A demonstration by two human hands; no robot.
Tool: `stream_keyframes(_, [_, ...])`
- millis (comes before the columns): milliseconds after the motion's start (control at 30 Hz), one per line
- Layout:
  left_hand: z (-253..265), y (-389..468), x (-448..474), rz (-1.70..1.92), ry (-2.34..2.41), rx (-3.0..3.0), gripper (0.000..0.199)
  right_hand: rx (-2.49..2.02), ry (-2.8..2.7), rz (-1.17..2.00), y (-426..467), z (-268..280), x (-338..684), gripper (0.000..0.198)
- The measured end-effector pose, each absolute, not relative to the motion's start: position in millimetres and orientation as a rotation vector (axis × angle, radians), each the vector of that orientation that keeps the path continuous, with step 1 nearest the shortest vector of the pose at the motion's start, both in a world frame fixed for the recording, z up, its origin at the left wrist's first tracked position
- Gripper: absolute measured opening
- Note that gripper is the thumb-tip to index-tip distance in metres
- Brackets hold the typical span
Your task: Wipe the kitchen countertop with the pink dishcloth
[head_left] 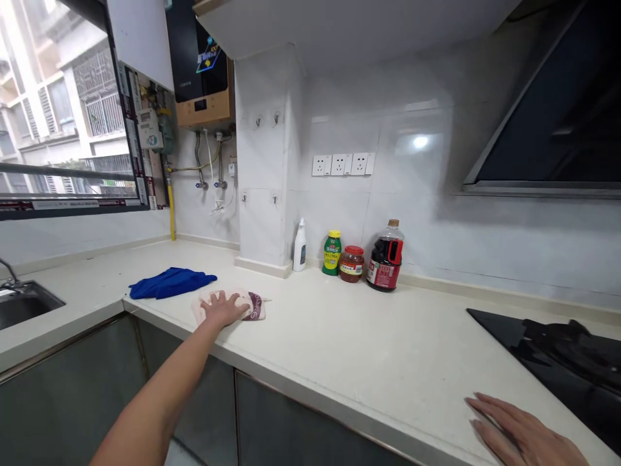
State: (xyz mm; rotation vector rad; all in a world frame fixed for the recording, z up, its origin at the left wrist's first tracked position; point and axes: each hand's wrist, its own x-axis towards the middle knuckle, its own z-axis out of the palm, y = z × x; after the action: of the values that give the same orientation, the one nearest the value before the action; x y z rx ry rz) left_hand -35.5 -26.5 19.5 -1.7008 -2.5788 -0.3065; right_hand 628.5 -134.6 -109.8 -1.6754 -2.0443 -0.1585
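Observation:
My left hand (224, 309) lies spread on a pale cloth (256, 307) with a maroon printed band, pressing it to the white countertop (359, 349). Its fingers are apart on top of the cloth, and part of the cloth is hidden beneath the palm. Just behind it, a crumpled blue cloth (172, 283) rests on the counter. At the lower right, my right hand (528, 430) is open, fingers stretched out over the counter near its front edge, with nothing in it. Whether that hand touches the surface I cannot tell.
Along the wall stand a white bottle (300, 247), a green bottle with a yellow cap (332, 254), a red-lidded jar (352, 264) and a large dark sauce bottle (385, 257). A black gas stove (557, 353) is at right, a sink (33, 304) at far left.

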Motion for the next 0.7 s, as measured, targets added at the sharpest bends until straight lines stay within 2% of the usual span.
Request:
stream_keyframes(200, [22.9,-37.1,59.7,-0.257,-2.523,-1.935,0.089,-1.635,-2.057,-0.210,-136.3,-105.9,620.1,0.062])
stream_keyframes(333, [15.2,-51.7,164.7,-0.248,-2.265,-2.304,0.092,-1.648,-2.036,-0.205,-139.9,-99.6,614.1,0.060])
stream_keyframes(500, [-2.1,-101.4,278.1,-0.232,-1.726,-2.866,0.096,-1.670,-2.001,-0.156,-142.0,-93.4,611.2,0.057])
stream_keyframes(700, [-5.8,-138.7,303.0,-0.183,-1.338,-3.173,0.098,-1.619,-2.020,-0.108,-134.6,-96.6,620.3,0.058])
